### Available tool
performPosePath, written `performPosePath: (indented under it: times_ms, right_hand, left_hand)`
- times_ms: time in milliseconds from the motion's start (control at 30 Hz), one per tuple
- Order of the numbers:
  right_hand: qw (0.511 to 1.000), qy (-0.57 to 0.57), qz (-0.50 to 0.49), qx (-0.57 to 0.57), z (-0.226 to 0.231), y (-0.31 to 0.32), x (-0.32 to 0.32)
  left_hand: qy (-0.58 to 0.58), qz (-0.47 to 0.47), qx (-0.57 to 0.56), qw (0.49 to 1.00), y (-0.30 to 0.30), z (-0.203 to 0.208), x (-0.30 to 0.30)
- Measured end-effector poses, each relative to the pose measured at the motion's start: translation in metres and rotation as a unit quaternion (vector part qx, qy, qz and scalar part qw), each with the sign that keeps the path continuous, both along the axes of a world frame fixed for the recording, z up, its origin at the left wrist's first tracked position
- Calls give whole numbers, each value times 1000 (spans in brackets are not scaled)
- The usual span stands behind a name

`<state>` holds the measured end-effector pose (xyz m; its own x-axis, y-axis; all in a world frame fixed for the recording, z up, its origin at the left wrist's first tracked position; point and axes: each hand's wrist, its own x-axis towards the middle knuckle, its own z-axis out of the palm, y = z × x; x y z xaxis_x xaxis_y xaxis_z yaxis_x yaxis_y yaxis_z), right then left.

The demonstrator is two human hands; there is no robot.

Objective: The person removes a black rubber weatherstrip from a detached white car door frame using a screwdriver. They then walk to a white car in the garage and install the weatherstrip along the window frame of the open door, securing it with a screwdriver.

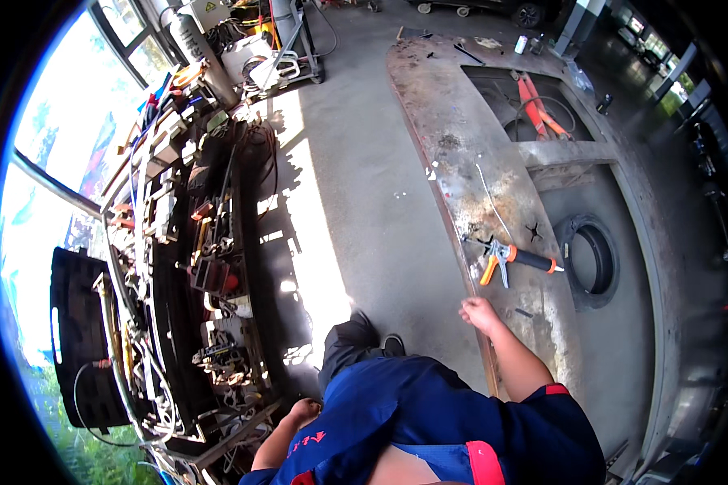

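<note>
My right hand rests with curled fingers on the near edge of a long rusty steel table. It holds nothing that I can see. An orange-and-black clamp tool lies on the table just beyond that hand, apart from it. My left hand hangs low by my side, next to the end of a cluttered tool rack; its fingers look closed, and whether it holds anything is hidden. My blue shirt fills the lower middle.
A thin white rod lies on the table. Orange pliers-like tools sit in a recess further back. A round ring opening is at the right. Grey concrete floor runs between rack and table. A black case stands at the left.
</note>
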<state>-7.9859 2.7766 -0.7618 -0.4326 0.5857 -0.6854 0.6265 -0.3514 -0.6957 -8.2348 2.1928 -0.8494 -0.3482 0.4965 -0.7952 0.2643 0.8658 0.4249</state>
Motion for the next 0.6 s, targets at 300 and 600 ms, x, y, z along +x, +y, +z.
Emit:
performPosePath:
  times_ms: [300, 600]
  right_hand:
    - [997, -37, -63, 3, -24, 231, -221]
    - [961, 23, -51, -271, -111, 361, -319]
  left_hand:
    - [14, -301, -49, 952, 276, -30, -282]
    - [113, 209, 223, 945, 674, 109, -682]
